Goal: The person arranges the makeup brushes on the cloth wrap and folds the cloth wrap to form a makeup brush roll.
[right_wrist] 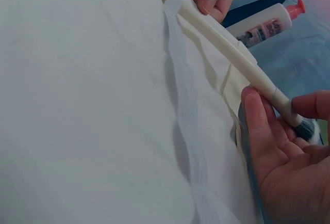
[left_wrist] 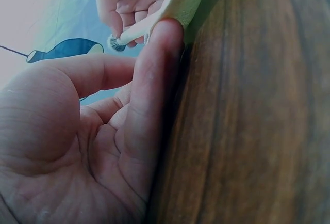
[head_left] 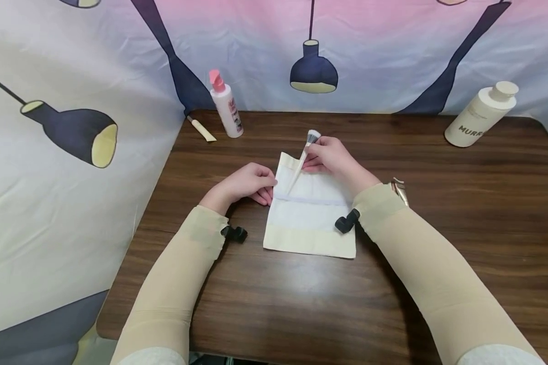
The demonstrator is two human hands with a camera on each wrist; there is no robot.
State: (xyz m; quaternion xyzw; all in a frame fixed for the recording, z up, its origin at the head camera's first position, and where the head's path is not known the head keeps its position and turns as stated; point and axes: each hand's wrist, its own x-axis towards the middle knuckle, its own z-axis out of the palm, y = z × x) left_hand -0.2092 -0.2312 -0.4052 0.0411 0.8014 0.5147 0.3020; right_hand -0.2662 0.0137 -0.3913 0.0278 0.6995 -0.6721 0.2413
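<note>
A cream makeup brush with grey-and-white bristles slants over an unfolded white-and-cream cloth brush pouch. My right hand pinches the brush just below its bristles, thumb on one side and fingers on the other. In the right wrist view the handle reaches down to the left end of a pale band across the pouch, and its tip tucks in there. My left hand holds the pouch's left edge between thumb and fingers, close beside the handle tip in the right wrist view.
A white pump bottle with a pink head stands at the back left, beside a small cream object. Toward the back right is a large white bottle. Something gold and shiny shows behind my right wrist.
</note>
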